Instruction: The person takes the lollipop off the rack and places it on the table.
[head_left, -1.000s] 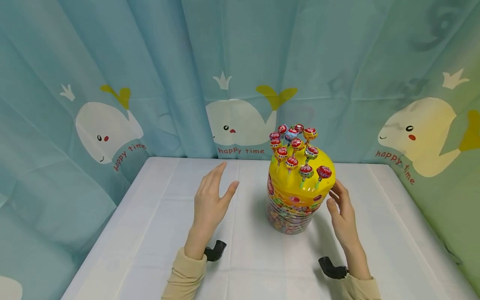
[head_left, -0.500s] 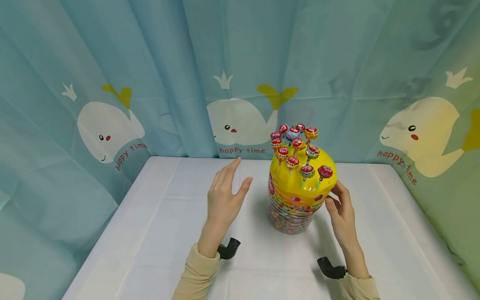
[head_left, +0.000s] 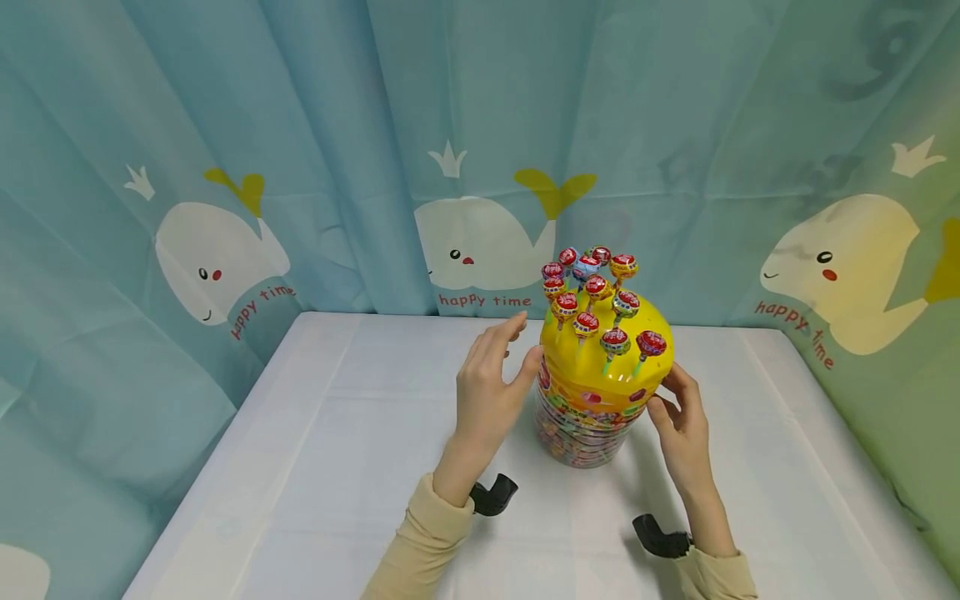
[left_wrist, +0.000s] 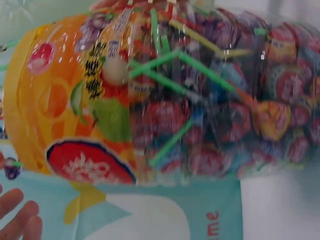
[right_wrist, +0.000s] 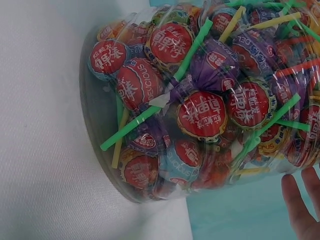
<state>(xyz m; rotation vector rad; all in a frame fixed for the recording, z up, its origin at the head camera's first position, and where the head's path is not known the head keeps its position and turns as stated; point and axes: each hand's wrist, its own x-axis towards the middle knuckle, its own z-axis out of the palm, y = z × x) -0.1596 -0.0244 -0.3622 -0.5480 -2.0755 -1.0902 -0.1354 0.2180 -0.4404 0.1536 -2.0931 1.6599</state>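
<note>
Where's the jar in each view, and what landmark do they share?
Head: the jar stands right of centre.
Left wrist: sideways across the upper frame, lid at left.
Right wrist: sideways at upper right, base at left, lid out of frame.
Shared landmark: the curtain, seen behind it in all three.

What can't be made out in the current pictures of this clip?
Head view: fingertips of the right hand, partly hidden behind the jar.
Left wrist view: rest of the left hand, cut off by the left edge; the jar's base, by the right edge.
Right wrist view: the yellow lid, beyond the right edge; inner lollipops, hidden by outer lollipops.
</note>
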